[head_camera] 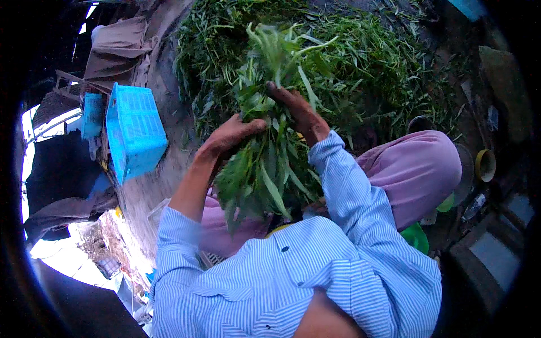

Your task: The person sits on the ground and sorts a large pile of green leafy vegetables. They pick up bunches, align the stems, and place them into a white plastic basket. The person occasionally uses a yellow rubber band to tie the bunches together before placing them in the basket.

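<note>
A bunch of long-leaved green vegetables (pixel 270 156), which looks like water spinach, is held up in front of my chest. Around its left side my left hand (pixel 234 133) is closed, the thumb lying across the stems. From the right, my right hand (pixel 301 110) grips the same bunch, its thumb pointing up along it. Pale stems stick out above the hands, and the leaves hang down towards my lap. Behind the bunch, a wide heap of loose greens (pixel 367 63) covers the ground. Most of my fingers are hidden by the leaves.
A blue plastic crate (pixel 141 131) rests to the left, near draped brown cloth (pixel 116 50). My bent knee (pixel 418 173) is at the right. Beyond it are a yellow ring-shaped object (pixel 485 165), a clear plastic bottle (pixel 474 207) and something bright green (pixel 416 238).
</note>
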### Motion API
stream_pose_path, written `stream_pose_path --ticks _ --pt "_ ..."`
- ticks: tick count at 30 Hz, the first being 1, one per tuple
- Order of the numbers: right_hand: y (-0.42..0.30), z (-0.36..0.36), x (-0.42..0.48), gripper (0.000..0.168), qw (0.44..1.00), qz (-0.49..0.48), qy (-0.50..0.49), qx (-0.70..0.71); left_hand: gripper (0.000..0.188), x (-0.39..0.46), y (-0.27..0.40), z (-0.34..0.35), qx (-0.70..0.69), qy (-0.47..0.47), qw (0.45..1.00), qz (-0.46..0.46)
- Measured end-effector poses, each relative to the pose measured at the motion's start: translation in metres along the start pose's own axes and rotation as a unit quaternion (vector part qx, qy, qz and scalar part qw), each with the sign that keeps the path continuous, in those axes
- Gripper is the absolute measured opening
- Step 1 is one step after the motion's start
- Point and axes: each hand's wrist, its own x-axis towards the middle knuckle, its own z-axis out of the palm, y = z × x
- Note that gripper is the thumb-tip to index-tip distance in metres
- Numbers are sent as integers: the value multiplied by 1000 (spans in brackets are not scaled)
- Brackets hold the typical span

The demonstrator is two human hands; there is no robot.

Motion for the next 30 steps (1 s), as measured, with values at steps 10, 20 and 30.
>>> stream_pose_path --ticks 10,20,30 --pt "80 -37 15 46 978 121 171 6 53 53 -106 2 -72 101 992 14" --pt "98 -77 4 31 968 175 170 57 40 39 -136 -5 -415 119 890 -150" --pt "122 -61 4 51 947 230 224 14 69 37 -154 -12 86 103 983 -125"
